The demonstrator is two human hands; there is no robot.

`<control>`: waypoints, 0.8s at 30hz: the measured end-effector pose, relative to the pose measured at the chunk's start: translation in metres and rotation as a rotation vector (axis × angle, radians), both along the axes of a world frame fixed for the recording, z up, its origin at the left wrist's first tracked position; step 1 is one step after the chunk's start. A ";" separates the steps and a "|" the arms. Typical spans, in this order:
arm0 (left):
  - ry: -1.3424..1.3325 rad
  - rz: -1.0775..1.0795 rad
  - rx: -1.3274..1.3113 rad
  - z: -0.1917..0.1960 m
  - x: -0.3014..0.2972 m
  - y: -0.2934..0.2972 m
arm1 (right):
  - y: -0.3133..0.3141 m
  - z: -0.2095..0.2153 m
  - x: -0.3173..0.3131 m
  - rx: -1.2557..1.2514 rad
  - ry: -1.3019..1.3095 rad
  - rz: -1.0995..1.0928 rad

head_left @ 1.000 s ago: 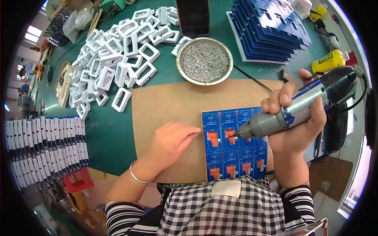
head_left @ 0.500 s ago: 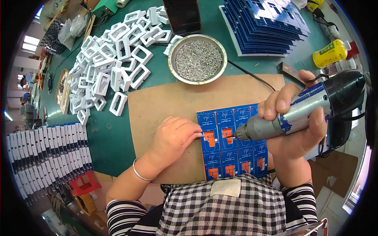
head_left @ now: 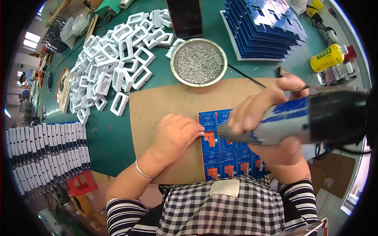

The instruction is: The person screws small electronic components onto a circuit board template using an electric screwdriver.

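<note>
A blue circuit board panel (head_left: 212, 158) with orange showing through its cut-outs lies on a brown cardboard sheet (head_left: 169, 96). At its left edge my left hand (head_left: 175, 131) is closed, thumb and fingertips pinched together over the board; whatever they hold is too small to make out. My right hand (head_left: 255, 107) is wrapped round a power drill (head_left: 284, 118) with a grey and blue body and a black rear end. The drill lies nearly level and is blurred. Its chuck points left, close to my left fingertips, and the drill and hand cover the panel's upper right.
A metal bowl (head_left: 175, 67) of small screws stands beyond the cardboard. White plastic frames (head_left: 119, 103) are heaped at the left. Stacked blue panels (head_left: 256, 53) and a yellow bottle (head_left: 327, 58) stand far right. Rows of white pieces (head_left: 47, 151) fill the near left.
My right hand has moved the drill left across the panel, toward my left fingertips, and tipped it more level. My left hand has stayed almost in place.
</note>
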State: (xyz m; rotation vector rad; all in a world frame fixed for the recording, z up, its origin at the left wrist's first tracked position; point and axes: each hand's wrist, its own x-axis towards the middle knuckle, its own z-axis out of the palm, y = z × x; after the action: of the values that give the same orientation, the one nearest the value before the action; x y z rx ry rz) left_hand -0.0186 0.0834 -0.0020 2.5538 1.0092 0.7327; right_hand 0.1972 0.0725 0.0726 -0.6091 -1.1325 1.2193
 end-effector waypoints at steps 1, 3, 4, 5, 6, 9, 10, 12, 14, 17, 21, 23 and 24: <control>-0.006 0.001 0.038 -0.001 0.000 0.000 | 0.000 0.003 -0.001 -0.013 -0.095 0.081; -0.031 0.015 0.048 -0.001 0.000 -0.002 | 0.001 0.004 0.001 0.040 -0.181 0.141; -0.047 0.024 0.054 -0.001 0.000 -0.002 | 0.002 0.005 0.001 0.088 -0.260 0.195; -0.056 0.029 0.056 -0.001 0.000 -0.003 | 0.004 0.007 0.000 0.090 -0.268 0.200; -0.057 0.028 0.046 -0.001 -0.001 -0.003 | 0.005 0.010 -0.001 0.096 -0.316 0.224; -0.052 0.027 0.053 -0.005 -0.002 -0.003 | 0.008 0.011 -0.003 0.083 -0.377 0.280; -0.038 0.023 0.070 -0.006 -0.002 -0.003 | 0.009 0.010 -0.004 0.065 -0.384 0.306; -0.050 0.022 0.058 -0.005 -0.003 -0.003 | 0.011 0.005 -0.006 0.045 -0.395 0.336; -0.060 0.022 0.043 -0.006 -0.003 -0.002 | 0.013 0.000 -0.010 0.059 -0.318 0.342; -0.056 0.034 0.023 -0.006 -0.006 -0.004 | 0.014 0.002 -0.012 0.082 -0.406 0.329; -0.082 0.016 -0.013 -0.006 -0.004 -0.002 | 0.007 0.004 -0.021 -0.048 -0.230 0.227; -0.074 0.028 -0.015 -0.006 -0.005 -0.003 | 0.013 0.002 -0.017 0.075 -0.475 0.224; -0.076 0.027 -0.015 -0.006 -0.004 -0.003 | 0.013 0.003 -0.017 0.074 -0.478 0.220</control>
State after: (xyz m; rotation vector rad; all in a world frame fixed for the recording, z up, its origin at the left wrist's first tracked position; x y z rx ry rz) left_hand -0.0230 0.0808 -0.0080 2.4841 1.0228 0.8198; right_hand 0.1806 0.0853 0.0752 -0.7579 -1.6742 1.2434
